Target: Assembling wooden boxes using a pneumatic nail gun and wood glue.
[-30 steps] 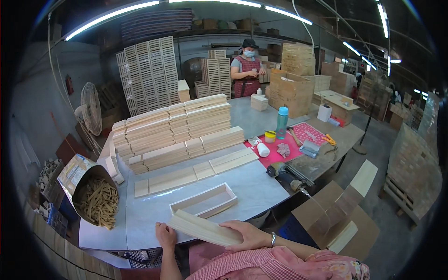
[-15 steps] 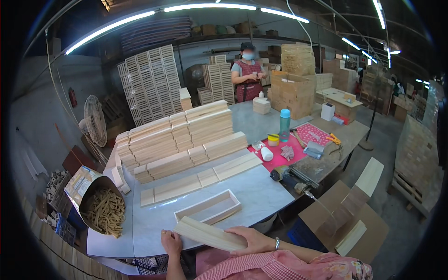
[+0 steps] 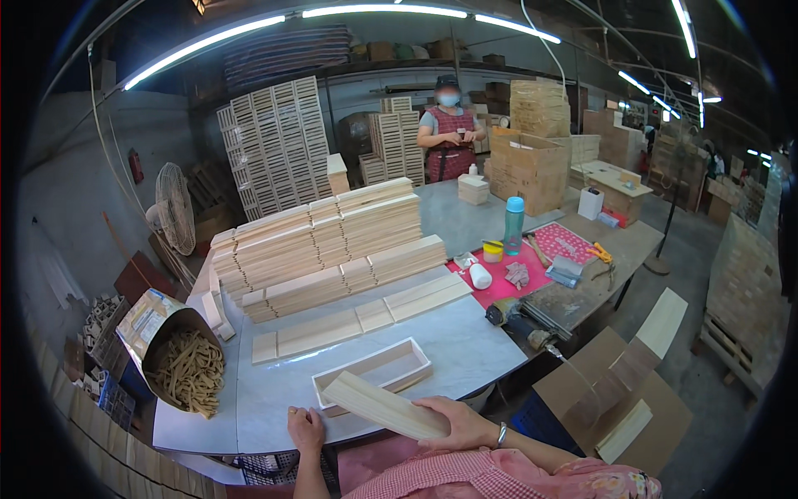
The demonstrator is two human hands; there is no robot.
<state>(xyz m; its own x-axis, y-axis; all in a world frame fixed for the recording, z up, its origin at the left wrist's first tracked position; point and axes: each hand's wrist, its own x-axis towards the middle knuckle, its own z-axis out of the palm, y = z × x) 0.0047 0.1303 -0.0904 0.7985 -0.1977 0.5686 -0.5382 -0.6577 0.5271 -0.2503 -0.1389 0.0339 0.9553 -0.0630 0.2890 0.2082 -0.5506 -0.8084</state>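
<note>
My right hand (image 3: pixel 460 422) grips the right end of a pale wooden board (image 3: pixel 384 405), which slants up to the left above the table's front edge. Part of an open rectangular wooden frame (image 3: pixel 413 353) lying on the table is covered by the board's far end. My left hand (image 3: pixel 306 430) rests at the table edge, left of the board and apart from it. Its fingers are curled closed; what they hold, if anything, is hidden. Beyond the frame lies a row of flat wooden pieces (image 3: pixel 328 333), with taller stacks of boards (image 3: pixel 332 241) behind it.
An open bag (image 3: pixel 137 333) of tan strips lies on the table's left. A nail gun (image 3: pixel 519 324), a white bottle (image 3: pixel 480 276) and a blue water bottle (image 3: pixel 514 224) are at the right. A cardboard box (image 3: pixel 573 391) stands below right. Across the table is a person (image 3: pixel 449 133).
The board in my right hand has risen slightly and shifted a little to the right. My left hand stays by the table edge. The whole view has shifted slightly.
</note>
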